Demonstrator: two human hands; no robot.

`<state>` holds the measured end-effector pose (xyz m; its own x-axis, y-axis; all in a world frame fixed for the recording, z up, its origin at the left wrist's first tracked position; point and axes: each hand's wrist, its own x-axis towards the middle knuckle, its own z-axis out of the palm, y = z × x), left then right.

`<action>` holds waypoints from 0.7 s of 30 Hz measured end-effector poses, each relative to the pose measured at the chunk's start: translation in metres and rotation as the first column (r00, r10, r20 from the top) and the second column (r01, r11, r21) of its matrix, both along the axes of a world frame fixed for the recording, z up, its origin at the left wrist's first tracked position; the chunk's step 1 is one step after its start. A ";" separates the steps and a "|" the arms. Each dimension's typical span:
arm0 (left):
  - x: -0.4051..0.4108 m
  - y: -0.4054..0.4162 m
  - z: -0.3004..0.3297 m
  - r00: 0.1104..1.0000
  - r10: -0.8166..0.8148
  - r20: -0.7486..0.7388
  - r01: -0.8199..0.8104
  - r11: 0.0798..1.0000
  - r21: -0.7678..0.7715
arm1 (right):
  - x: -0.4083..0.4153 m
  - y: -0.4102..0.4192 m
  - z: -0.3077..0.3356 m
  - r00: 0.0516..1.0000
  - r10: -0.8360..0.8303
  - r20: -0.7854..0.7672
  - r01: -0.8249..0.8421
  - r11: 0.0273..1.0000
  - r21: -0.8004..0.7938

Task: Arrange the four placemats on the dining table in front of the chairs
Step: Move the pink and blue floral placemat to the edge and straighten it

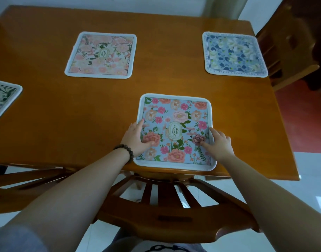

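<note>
Desk (47,110): four floral placemats are carried on the orange wooden top.
Surroundings: a pink mat (101,55) is seen at the far left, a dark-blue patterned mat (235,54) at the far right beside a chair (290,57), and a green-edged mat (3,96) is cut off at the left border.
Near chair (174,202): its slatted back is pushed in below the near edge, under both arms.
Arms: both are stretched forward over the chair back.
Blue flowered mat (176,131): laid flat at the near edge, in front of that chair.
Left hand (136,139): spread flat, fingers pressed on the mat's left side; a bead bracelet (125,151) is worn at the wrist.
Right hand (219,144): open, fingertips laid on the mat's right edge; nothing is gripped.
</note>
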<state>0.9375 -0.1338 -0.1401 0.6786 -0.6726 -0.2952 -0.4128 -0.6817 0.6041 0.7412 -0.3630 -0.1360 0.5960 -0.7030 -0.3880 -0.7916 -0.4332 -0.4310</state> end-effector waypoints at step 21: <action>-0.040 0.024 -0.008 0.945 -0.305 0.120 0.206 0.837 0.507 | -0.034 0.038 -0.006 0.896 0.340 -0.286 -0.370 0.928 -0.056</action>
